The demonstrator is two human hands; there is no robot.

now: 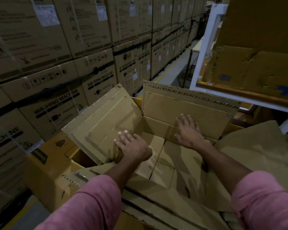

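**Open carton held by both flaps, hemmed in on three sides**

An open cardboard box is seen directly below the camera, its inside bare down to the bottom panels. Four flaps are folded outward. The left flap is tilted up and away, its torn edge standing near the stacked washing-machine cartons. The far flap is raised upright, its perforated top edge just below the white shelf frame. The near flap lies flat toward the person, ragged along its edge. To the right, a creased brown sheet is spread against the box's rim.

Open room is found mainly above the box mouth and in the aisle floor beyond it; a smaller yellow box is pressed against the left side.

The left grip is held wide, fingers spread and laid flat on the lower part of the left flap, close to its fold. The right grip is likewise wide, fingers splayed and pressed on the fold where the far flap meets the back wall. Nothing is clasped by either. The box lies between and beneath both.
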